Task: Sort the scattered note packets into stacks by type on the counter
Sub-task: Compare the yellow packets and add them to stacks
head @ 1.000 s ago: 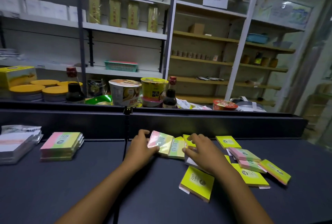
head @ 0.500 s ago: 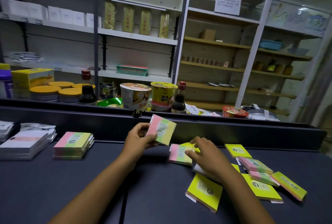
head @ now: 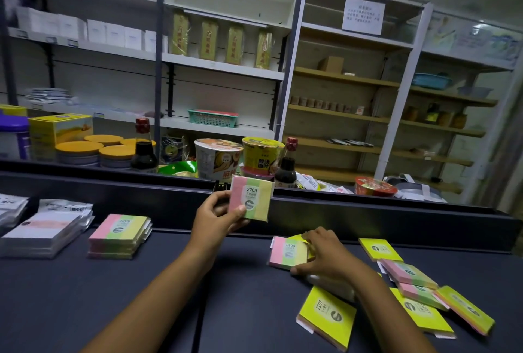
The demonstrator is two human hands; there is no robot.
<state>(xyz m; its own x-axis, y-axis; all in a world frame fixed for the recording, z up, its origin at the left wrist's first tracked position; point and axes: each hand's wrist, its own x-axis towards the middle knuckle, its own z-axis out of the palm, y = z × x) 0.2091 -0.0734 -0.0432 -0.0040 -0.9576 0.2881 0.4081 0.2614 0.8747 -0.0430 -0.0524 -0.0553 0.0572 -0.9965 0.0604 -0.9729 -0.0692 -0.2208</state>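
Here, 1 striped packet (head: 250,202) is gripped aloft in the left hand (head: 216,215), right of the striped stack (head: 119,235); another packet (head: 288,252) is grasped by the right hand (head: 325,256) on the surface (head: 169,296). Next, placement onto that stack is called for.

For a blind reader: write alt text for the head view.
Over a dark counter, the left hand holds up a pink-green-yellow note packet marked 2209, while the right hand grips a matching packet lying flat. A stack of the same type sits to the left; yellow and striped packets lie scattered on the right.
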